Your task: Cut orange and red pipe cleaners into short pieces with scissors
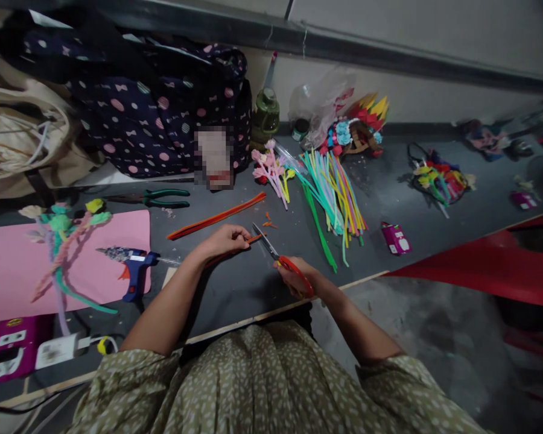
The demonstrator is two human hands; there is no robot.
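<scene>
One pair of scissors (278,258), one glue gun (133,269), one pair of pliers (160,198) at nine o'clock, one pink mat (117,232), two small magenta packets (395,237) off at three o'clock.

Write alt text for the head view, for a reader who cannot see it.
A person's left hand pinches an orange pipe cleaner on a dark table while the right hand holds red-handled scissors open at its end. A blue glue gun lies left on a pink mat; a bundle of coloured pipe cleaners lies beyond.
</scene>
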